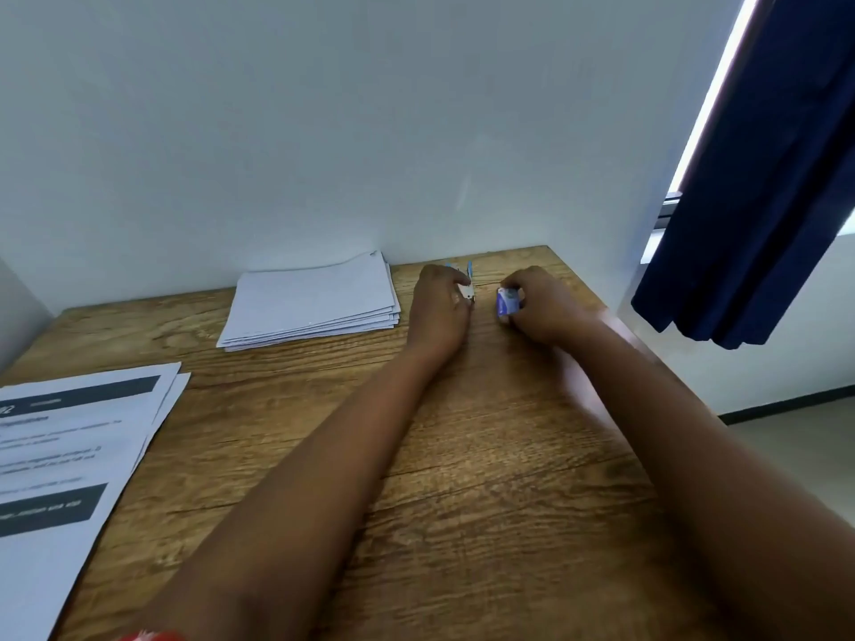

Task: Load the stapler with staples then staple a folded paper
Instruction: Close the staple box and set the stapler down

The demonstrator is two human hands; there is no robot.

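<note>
A: What does the work surface look like?

B: A wooden table (pixel 486 455) with strong brown grain, pushed up against a plain pale wall (pixel 324 122). I'll place everything from the stack of white paper (pixel 312 302), which lies at the table's far edge, touching or almost touching the wall.

A: And the hands?

B: Both are just to the right of that stack, near the far edge. The left hand (pixel 442 307) is nearest the stack, curled over a small stapler (pixel 467 282) with blue and pale parts; the fingers wrap it, though how firmly they clamp I cannot tell. The right hand (pixel 543 303) is further right, closed around a small blue box (pixel 506 302), presumably the staples, though its label is too blurred to read. The two hands are apart, with a strip of bare wood between them.

A: Anything else on the table?

B: Printed sheets (pixel 69 460) with dark bands and blurred text, well nearer the camera than the stack and to its left, running off the frame's edge.

A: The room?

B: Far right of the stack, beyond the table's edge, a dark blue curtain (pixel 758 178) hangs beside a bright window strip (pixel 715 94). Below it are a pale wall, a dark skirting and light floor.
</note>
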